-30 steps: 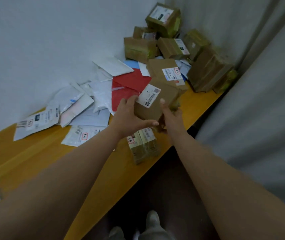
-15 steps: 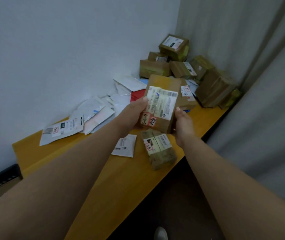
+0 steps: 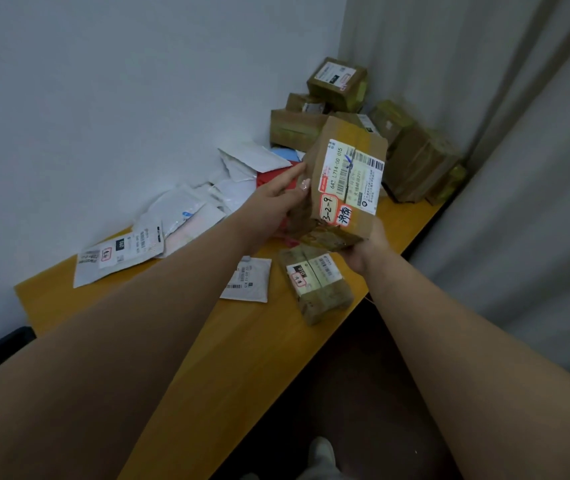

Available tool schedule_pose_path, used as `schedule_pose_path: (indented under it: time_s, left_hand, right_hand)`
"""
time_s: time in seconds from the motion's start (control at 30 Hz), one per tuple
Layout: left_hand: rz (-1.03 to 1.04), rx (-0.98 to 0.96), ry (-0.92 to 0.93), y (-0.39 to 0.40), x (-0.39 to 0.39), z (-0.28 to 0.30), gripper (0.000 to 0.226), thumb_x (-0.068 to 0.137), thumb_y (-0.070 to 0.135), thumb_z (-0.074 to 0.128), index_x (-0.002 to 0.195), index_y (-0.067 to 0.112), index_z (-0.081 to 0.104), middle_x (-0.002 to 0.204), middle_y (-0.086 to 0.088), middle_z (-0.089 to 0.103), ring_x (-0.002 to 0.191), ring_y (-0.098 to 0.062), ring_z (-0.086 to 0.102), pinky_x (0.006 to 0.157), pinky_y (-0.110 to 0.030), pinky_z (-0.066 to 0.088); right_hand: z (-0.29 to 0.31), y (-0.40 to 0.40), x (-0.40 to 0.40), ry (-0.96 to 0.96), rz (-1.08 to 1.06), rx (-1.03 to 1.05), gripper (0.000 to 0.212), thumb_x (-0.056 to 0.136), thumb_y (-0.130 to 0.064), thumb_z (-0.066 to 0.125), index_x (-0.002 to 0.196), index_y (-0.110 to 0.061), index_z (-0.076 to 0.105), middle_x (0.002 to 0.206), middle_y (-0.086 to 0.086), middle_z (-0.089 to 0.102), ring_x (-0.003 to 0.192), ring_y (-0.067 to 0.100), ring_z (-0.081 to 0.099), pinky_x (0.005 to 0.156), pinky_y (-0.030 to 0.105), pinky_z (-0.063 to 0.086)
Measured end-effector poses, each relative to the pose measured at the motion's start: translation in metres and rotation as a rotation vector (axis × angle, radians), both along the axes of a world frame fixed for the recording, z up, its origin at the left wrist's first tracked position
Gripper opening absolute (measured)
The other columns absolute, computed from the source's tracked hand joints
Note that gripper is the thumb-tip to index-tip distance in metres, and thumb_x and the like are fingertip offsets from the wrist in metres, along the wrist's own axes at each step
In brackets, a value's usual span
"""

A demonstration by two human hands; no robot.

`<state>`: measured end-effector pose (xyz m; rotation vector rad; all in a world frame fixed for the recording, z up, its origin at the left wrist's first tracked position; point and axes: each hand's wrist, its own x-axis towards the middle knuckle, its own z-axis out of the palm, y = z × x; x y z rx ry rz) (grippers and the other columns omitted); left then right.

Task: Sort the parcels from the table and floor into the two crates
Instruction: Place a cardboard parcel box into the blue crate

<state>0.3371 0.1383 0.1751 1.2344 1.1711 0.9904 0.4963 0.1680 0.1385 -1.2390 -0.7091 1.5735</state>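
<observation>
Since half a second ago the cardboard parcel (image 3: 342, 188) has come up higher and nearer the camera, tipping so its labelled face now looks more squarely at the person; a second ago it was just being picked up from the table.

The left hand (image 3: 278, 199) grips the parcel's left side, thumb over the front edge and fingers behind it. The right hand (image 3: 368, 247) cups the lower right corner from beneath; its fingers are hidden behind the box, so how tightly they curl cannot be told. The parcel hangs in the air above the yellow table (image 3: 186, 344), over the table's near edge. Its long axis runs roughly upright, leaning back and to the right at the top, and the shipping label and handwritten stickers face the camera.

The sorting looks barely begun. No crate can be clearly made out here. Still on the table are a small taped box (image 3: 318, 289) just below the held parcel, a small white pouch (image 3: 249, 280) beside that box, a spread of white mailer bags (image 3: 145, 244) toward the table's left end, and a pile of brown boxes (image 3: 408, 147) at its far corner. The held parcel seems to be having its label read before a crate is chosen.
</observation>
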Motion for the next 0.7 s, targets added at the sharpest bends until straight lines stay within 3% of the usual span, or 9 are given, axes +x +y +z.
schedule_pose_path:
  time_s: [0.13,0.2,0.3,0.4,0.47,0.57,0.7]
  left_hand:
    - [-0.005,-0.031,-0.001,-0.002,0.002,0.004,0.046,0.098,0.053,0.040,0.143,0.041,0.040,0.127,0.006,0.062,0.118,-0.017,0.058,0.084,-0.034,0.058]
    - [-0.041,-0.030,-0.021,-0.006,0.002,0.006,0.047,0.095,0.059,0.040,0.137,0.038,0.047,0.113,0.013,0.069,0.105,-0.008,0.066,0.074,-0.027,0.058]
    - [-0.051,-0.015,-0.027,-0.015,-0.003,0.007,0.047,0.093,0.048,0.054,0.138,0.037,0.044,0.105,0.015,0.071,0.093,-0.002,0.069,0.065,-0.021,0.056]
    - [-0.036,-0.004,0.059,-0.030,-0.023,0.012,0.037,0.092,0.035,0.060,0.128,0.035,0.055,0.095,0.012,0.074,0.086,-0.004,0.071,0.060,-0.017,0.054]
    - [0.005,-0.037,0.159,-0.045,-0.041,0.018,0.028,0.089,0.034,0.063,0.117,0.037,0.064,0.095,0.008,0.075,0.084,-0.007,0.072,0.061,-0.019,0.054]
    - [0.100,-0.065,0.225,-0.072,-0.063,0.027,0.026,0.086,0.032,0.066,0.112,0.032,0.069,0.100,0.001,0.075,0.088,-0.014,0.072,0.065,-0.022,0.055]
    - [0.231,-0.096,0.257,-0.121,-0.074,0.035,0.032,0.084,0.029,0.068,0.116,0.026,0.070,0.102,-0.002,0.075,0.092,-0.017,0.072,0.071,-0.022,0.055]
  right_hand:
    - [0.005,-0.001,-0.001,0.006,-0.004,0.026,0.026,0.102,-0.023,0.040,0.092,-0.019,0.065,0.094,0.007,0.070,0.097,0.030,0.064,0.099,0.049,0.049]
    - [0.007,-0.005,-0.004,-0.010,0.011,0.051,0.025,0.102,-0.026,0.040,0.099,-0.020,0.065,0.096,0.006,0.071,0.097,0.028,0.066,0.092,0.046,0.053]
    - [0.007,-0.010,-0.010,-0.068,0.064,0.077,0.030,0.102,-0.036,0.039,0.108,-0.023,0.066,0.104,0.004,0.072,0.099,0.027,0.067,0.082,0.040,0.055]
    - [0.011,-0.018,-0.008,-0.028,0.098,0.067,0.052,0.099,-0.058,0.032,0.096,-0.022,0.070,0.094,0.004,0.074,0.092,0.026,0.068,0.079,0.037,0.053]
    - [0.014,-0.024,-0.005,0.043,0.158,0.108,0.064,0.090,-0.072,0.029,0.092,-0.027,0.074,0.092,0.004,0.076,0.086,0.026,0.073,0.072,0.044,0.058]
    - [0.017,-0.041,-0.013,0.092,0.379,0.128,0.063,0.087,-0.074,0.034,0.108,-0.029,0.072,0.112,0.009,0.072,0.104,0.031,0.068,0.090,0.058,0.051]
    - [0.005,-0.074,-0.028,0.082,0.526,0.090,0.068,0.087,-0.066,0.044,0.131,-0.015,0.059,0.124,0.013,0.065,0.117,0.033,0.061,0.099,0.052,0.048]
